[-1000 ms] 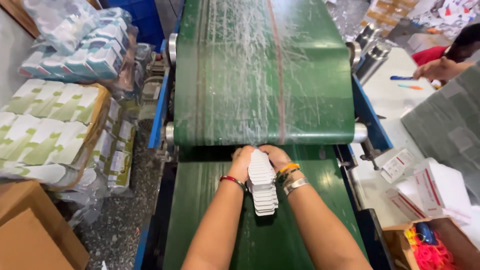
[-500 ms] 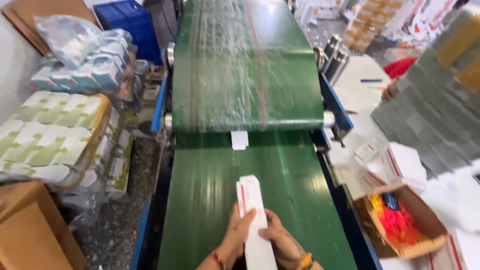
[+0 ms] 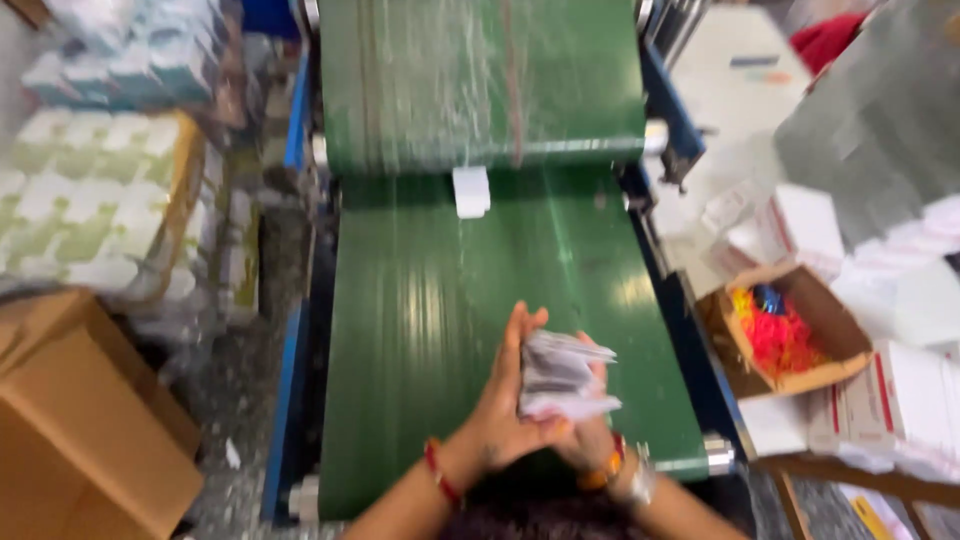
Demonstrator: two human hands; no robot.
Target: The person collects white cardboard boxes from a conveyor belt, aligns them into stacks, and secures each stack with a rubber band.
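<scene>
Left hand (image 3: pixel 510 405) and right hand (image 3: pixel 590 435) pressed around stack of white flat cartons (image 3: pixel 558 378), fingers closed on stack from both sides, above near end of green conveyor belt (image 3: pixel 420 330). Single white carton (image 3: pixel 471 191) farther up belt, under upper belt edge. Open cardboard box (image 3: pixel 790 335) right of belt, red-yellow contents, perhaps bands; view blurred.
</scene>
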